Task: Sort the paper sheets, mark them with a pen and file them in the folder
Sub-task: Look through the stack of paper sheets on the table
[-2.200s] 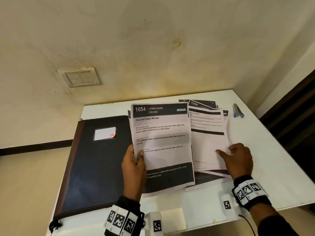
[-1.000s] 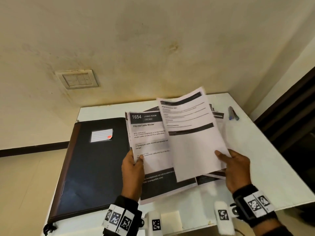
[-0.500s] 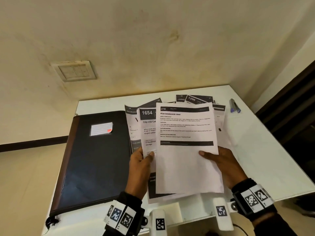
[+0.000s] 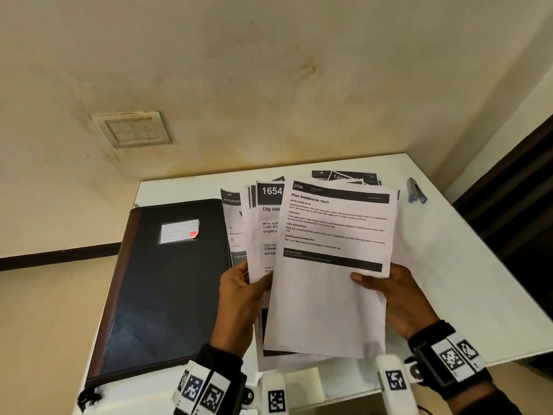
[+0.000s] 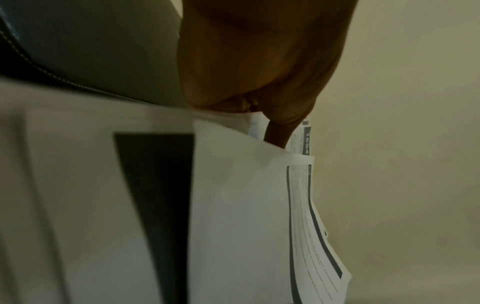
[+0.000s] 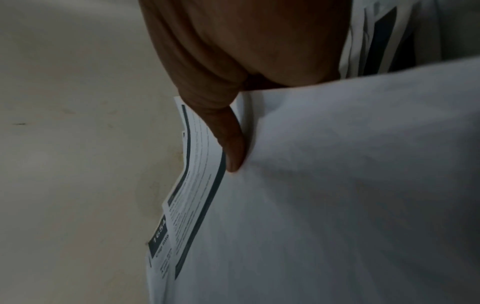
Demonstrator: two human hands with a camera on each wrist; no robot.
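Though fanned, sheets [image 4: 329, 295] between fingers [image 4: 363, 277]

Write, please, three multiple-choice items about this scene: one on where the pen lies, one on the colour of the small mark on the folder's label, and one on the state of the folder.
1. Where does the pen lie?
A. On the folder
B. On the table, far right, beyond the sheets
C. In the right hand

2. What colour is the small mark on the folder's label?
A. Green
B. Blue
C. Red-orange

3. In what state is the folder?
A. Closed, flat on the table
B. Open, with sheets inside
C. Held upright by the left hand

Answers:
1 B: the pen rests alone near the table's far right corner, while the right hand pinches the sheet headed 2748.
2 C: a red-orange patch shows at the label's right edge.
3 A: its dark cover lies shut; the left hand holds the other sheets, not the folder.
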